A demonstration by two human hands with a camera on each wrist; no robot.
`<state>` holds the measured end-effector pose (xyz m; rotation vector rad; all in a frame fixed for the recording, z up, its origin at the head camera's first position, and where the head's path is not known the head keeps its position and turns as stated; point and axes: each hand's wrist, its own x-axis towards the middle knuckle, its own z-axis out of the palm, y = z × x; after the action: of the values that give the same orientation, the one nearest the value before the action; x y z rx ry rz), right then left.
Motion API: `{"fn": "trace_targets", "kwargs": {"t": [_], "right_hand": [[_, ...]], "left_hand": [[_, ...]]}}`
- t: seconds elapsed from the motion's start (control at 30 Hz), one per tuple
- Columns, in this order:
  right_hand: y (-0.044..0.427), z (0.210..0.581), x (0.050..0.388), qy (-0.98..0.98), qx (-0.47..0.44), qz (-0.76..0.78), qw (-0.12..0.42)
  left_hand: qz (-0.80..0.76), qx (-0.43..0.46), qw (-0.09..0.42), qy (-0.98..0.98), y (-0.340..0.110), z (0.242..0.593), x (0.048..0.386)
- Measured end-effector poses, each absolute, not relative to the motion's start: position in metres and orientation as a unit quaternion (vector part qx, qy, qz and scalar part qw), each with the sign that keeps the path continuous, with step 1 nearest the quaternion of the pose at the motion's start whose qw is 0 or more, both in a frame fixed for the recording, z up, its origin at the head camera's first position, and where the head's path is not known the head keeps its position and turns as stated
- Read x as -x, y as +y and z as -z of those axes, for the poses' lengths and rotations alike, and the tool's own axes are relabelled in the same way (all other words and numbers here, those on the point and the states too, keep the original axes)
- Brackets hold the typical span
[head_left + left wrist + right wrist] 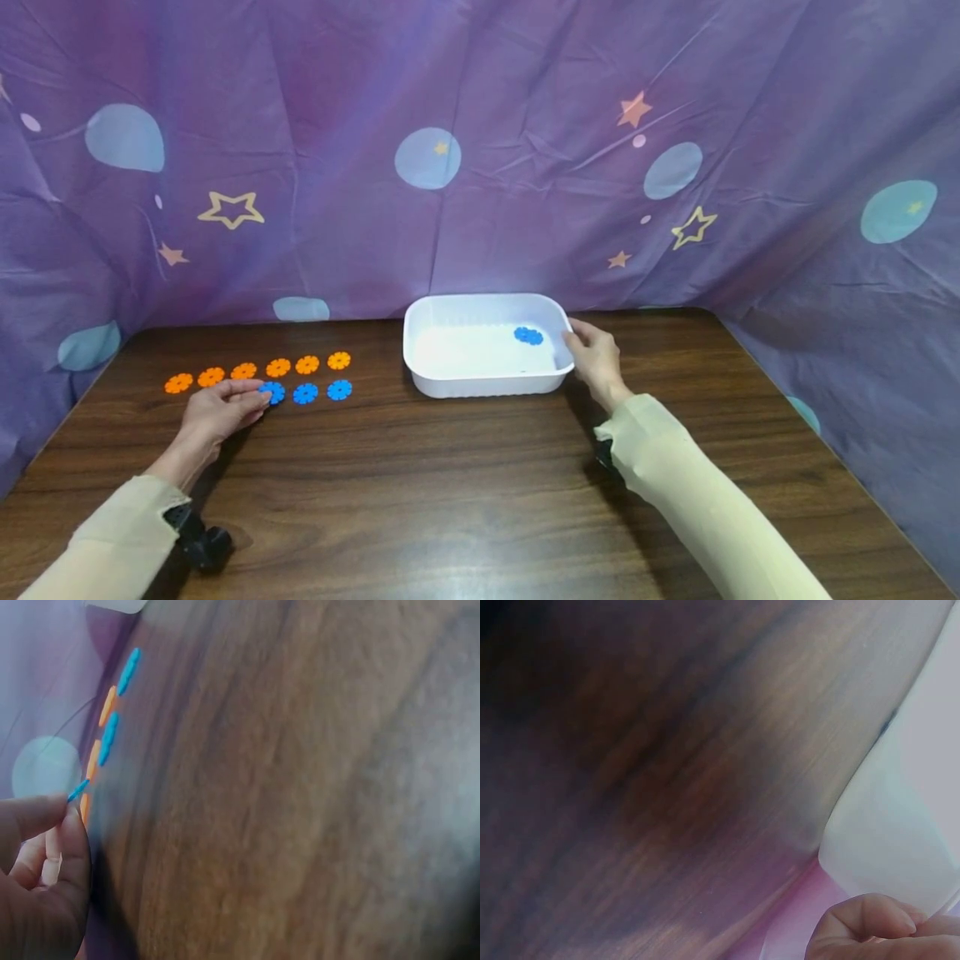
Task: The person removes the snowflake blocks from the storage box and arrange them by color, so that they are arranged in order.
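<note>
Between thumb and fingers my left hand [222,408] pinches a blue flower-shaped disc [272,392], which tilts up off the table in the left wrist view [78,790]. To its right lie two more blue discs, a nearer one [305,393] and a farther one [340,390]. Behind them runs a row of several orange discs [278,367] of the same shape. My right hand [597,358] grips the right rim of a white plastic basin [487,387]. Inside the basin lie blue discs [528,336], overlapping near its right side.
A dark wood-grain table [450,483] carries everything. Behind it hangs a purple cloth [510,233] with stars and balloon shapes, close to the basin's back. Black wrist devices [202,537] sit at the cuffs of the pale sleeves.
</note>
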<state>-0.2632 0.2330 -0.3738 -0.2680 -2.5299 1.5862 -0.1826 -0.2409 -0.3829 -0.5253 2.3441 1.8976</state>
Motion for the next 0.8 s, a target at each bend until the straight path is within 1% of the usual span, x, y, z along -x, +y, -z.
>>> {"fn": "trace_targets", "kwargs": {"t": [0.17,0.43,0.63,0.8], "right_hand": [[0.2329,0.3733,0.2627,-0.844,0.088,-0.524,0.072],[0.2330,0.3746,0.2628,-0.845,0.090,-0.522,0.071],[0.2331,0.3760,0.2632,-0.844,0.091,-0.523,0.072],[0.2330,0.3755,0.2631,-0.845,0.088,-0.521,0.078]], "left_hand": [[-0.557,0.163,0.030,0.814,-0.2419,0.3836,0.1828],[-0.383,0.158,-0.019,0.910,-0.2412,0.3820,0.1830],[-0.357,0.152,-0.014,0.921,-0.2416,0.3820,0.1824],[-0.336,0.125,-0.027,0.933,-0.2415,0.3828,0.1817]]}}
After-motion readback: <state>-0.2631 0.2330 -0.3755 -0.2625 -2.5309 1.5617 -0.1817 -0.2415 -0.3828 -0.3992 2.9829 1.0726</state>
